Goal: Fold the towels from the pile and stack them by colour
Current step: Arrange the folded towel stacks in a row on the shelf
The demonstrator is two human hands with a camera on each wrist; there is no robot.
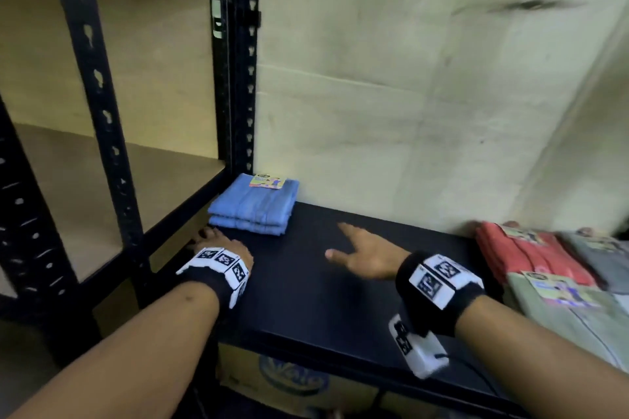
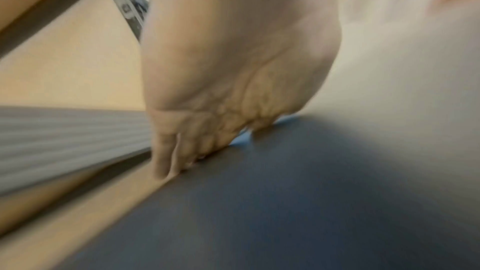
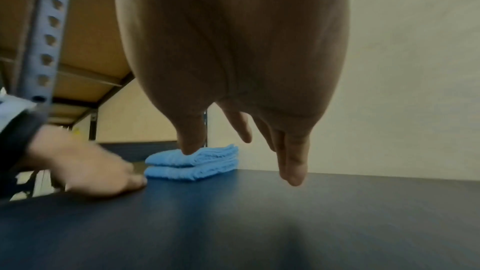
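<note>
- Two blue towels (image 1: pixel 253 206), folded and stacked, are our landmark; they sit at the far left corner of the black table (image 1: pixel 306 282), right up against the wall, with a paper label on top. The right wrist view shows two layers pretty clearly.
- Left of the blue stack stands the black metal shelf rack (image 1: pixel 102 105) with its bare wooden boards. No towels on it as far as we can see.
- Just in front of the blue stack and a bit left, our left hand (image 1: pixel 218 248) is down at the table's left edge, close to the stack but not touching it. Fingers lie fairly straight on the surface, holding nothing. The left wrist view is blurry, so we can't say more about them.
- To the right of the blue stack, over bare tabletop, our right hand (image 1: pixel 366 257) hovers with fingers spread and loose, nothing in it either.
- Well to the right of the blue stack, at the far end of the table, is the pile (image 1: pixel 561 269): a red towel (image 1: pixel 524 255), a grey towel (image 1: pixel 599 248) and a pale green towel (image 1: pixel 565 313), overlapping each other, some with labels showing. It's blurred there, so we can't count them properly.
- Progress, as we read it: blue looks done, or at least started as its own stack, and everything else is left. Red, grey and green each need folding and a stack of their own, so we'd call it early days.
- Next up is probably reaching right for the pile.
</note>
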